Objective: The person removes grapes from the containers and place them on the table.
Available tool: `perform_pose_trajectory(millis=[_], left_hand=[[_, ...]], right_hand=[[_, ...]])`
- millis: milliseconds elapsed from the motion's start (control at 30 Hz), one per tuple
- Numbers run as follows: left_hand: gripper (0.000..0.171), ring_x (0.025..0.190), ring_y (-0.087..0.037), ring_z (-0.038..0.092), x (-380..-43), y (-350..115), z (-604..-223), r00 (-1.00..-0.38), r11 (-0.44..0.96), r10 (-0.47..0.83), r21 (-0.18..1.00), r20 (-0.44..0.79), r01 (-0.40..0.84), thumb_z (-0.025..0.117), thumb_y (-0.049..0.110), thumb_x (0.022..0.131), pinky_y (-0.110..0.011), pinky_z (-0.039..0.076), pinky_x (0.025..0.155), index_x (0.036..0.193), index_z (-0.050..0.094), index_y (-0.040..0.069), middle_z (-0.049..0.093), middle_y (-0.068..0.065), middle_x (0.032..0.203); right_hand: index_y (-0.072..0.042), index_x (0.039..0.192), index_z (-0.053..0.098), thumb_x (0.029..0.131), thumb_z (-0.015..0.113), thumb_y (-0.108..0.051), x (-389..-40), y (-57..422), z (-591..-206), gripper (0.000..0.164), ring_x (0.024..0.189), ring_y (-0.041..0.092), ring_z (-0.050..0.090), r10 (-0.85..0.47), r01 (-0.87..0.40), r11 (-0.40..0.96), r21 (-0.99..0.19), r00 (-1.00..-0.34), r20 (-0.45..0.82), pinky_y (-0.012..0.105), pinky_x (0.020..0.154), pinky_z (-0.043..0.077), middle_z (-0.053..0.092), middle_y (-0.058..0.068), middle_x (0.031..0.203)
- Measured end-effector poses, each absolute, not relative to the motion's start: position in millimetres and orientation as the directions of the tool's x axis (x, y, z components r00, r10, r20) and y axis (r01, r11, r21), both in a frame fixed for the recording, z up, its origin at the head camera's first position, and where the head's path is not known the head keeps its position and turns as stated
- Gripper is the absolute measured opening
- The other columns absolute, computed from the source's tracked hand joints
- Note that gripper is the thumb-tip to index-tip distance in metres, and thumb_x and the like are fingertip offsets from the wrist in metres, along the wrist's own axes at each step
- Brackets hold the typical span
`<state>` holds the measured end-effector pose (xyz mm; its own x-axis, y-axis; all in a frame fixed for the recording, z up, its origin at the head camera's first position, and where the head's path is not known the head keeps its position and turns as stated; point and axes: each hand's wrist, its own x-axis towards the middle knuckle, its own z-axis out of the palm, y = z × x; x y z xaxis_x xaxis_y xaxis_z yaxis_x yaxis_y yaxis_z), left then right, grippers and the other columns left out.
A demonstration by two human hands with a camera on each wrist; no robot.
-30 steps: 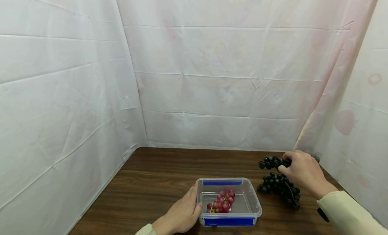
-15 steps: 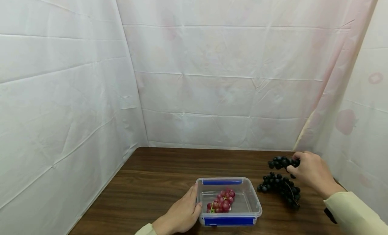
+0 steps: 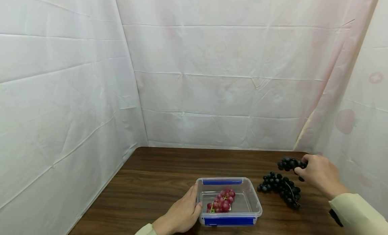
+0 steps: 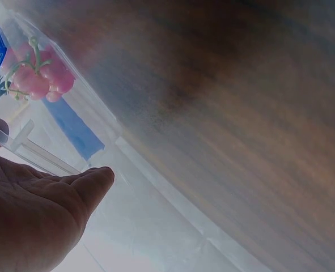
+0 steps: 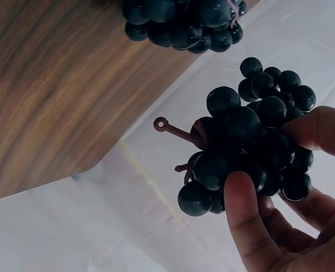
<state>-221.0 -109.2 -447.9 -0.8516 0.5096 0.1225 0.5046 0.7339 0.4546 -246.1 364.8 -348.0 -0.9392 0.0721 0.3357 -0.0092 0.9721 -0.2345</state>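
I am counting one clear box (image 3: 242, 196), one red bunch (image 3: 225, 205) lying inside it, and two black ones: a held bunch (image 3: 287, 164) and a lower bunch (image 3: 276, 183). The right hand (image 3: 322, 174) is pinching the held bunch near the table's (image 3: 169, 181) far right corner. It is looking round and shiny, with brown stems (image 5: 181, 134). The left hand (image 3: 183, 209), fingers straight, is touching the box's left side. The lower bunch is lying on the table.

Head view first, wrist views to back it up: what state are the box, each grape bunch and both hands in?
Clear box: upright, no lid visible on it.
Red grapes: inside the box.
Lying black grapes: resting on the table.
Held black grapes: gripped by the right hand.
Left hand: against the box's left side.
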Motion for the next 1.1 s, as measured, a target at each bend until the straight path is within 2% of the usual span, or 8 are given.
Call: perform_pose_trajectory(millis=[233,400,533,633,767,867,1100], left_hand=[[0.072,0.15,-0.034,0.033,-220.6,-109.2,-448.0,-0.855,0.737,0.505,0.455,0.118,0.499,0.041,0.037,0.109,-0.053,0.037,0.115,0.162,0.015,-0.003,0.026,-0.02,0.166],[0.073,0.15,-0.034,0.033,-220.2,-109.5,-447.5,-0.856,0.736,0.505,0.46,0.112,0.496,0.04,0.04,0.109,-0.054,0.037,0.115,0.162,0.014,-0.002,0.025,-0.02,0.166],[0.073,0.15,-0.034,0.033,-220.4,-109.4,-447.5,-0.857,0.736,0.503,0.465,0.111,0.492,0.04,0.04,0.108,-0.054,0.037,0.116,0.163,0.014,-0.002,0.025,-0.02,0.166],[0.073,0.15,-0.034,0.033,-221.8,-109.4,-448.3,-0.858,0.737,0.501,0.466,0.109,0.49,0.039,0.041,0.108,-0.053,0.036,0.116,0.163,0.014,-0.002,0.026,-0.02,0.166],[0.073,0.15,-0.034,0.032,-223.8,-109.5,-449.9,-0.858,0.738,0.502,0.464,0.106,0.489,0.038,0.042,0.109,-0.053,0.036,0.117,0.163,0.014,-0.002,0.025,-0.02,0.166],[0.073,0.15,-0.034,0.032,-224.4,-109.7,-450.6,-0.857,0.738,0.504,0.462,0.108,0.492,0.037,0.042,0.109,-0.053,0.036,0.117,0.162,0.015,-0.002,0.025,-0.02,0.166],[0.073,0.15,-0.034,0.032,-224.3,-110.7,-450.8,-0.856,0.738,0.505,0.459,0.109,0.494,0.037,0.042,0.109,-0.053,0.036,0.116,0.163,0.015,-0.002,0.025,-0.02,0.166]], right_hand=[[0.01,0.114,0.067,0.084,0.079,-0.03,-246.3,373.7,-351.1,0.051,0.066,0.027,0.06,0.094,0.023,0.97,-0.242,-0.953,0.287,0.042,0.052,0.048,0.067,0.03,0.1],[0.012,0.114,0.066,0.087,0.076,-0.029,-244.9,378.7,-355.3,0.05,0.057,0.02,0.054,0.095,0.032,0.967,-0.254,-0.966,0.239,0.038,0.05,0.045,0.067,0.016,0.084],[0.005,0.097,0.068,0.089,0.074,-0.028,-243.1,381.6,-361.0,0.034,0.052,0.019,0.052,0.096,0.035,0.963,-0.266,-0.971,0.219,0.036,0.05,0.04,0.059,0.005,0.068],[-0.006,0.079,0.064,0.09,0.072,-0.027,-241.8,383.5,-366.1,0.025,0.05,0.018,0.05,0.093,0.033,0.963,-0.266,-0.972,0.216,0.035,0.049,0.037,0.054,0.002,0.061],[-0.014,0.067,0.053,0.089,0.071,-0.027,-241.0,387.1,-372.6,0.032,0.048,0.018,0.047,0.095,0.036,0.965,-0.261,-0.971,0.219,0.034,0.049,0.035,0.049,0.0,0.056],[-0.014,0.067,0.052,0.089,0.072,-0.028,-241.0,389.0,-374.5,0.033,0.049,0.018,0.047,0.109,0.053,0.963,-0.264,-0.974,0.2,0.034,0.049,0.036,0.047,0.001,0.056],[-0.008,0.076,0.062,0.093,0.072,-0.03,-239.9,390.4,-377.9,0.029,0.047,0.02,0.057,0.122,0.094,0.954,-0.286,-0.989,0.084,0.04,0.048,0.048,0.059,0.002,0.06]])
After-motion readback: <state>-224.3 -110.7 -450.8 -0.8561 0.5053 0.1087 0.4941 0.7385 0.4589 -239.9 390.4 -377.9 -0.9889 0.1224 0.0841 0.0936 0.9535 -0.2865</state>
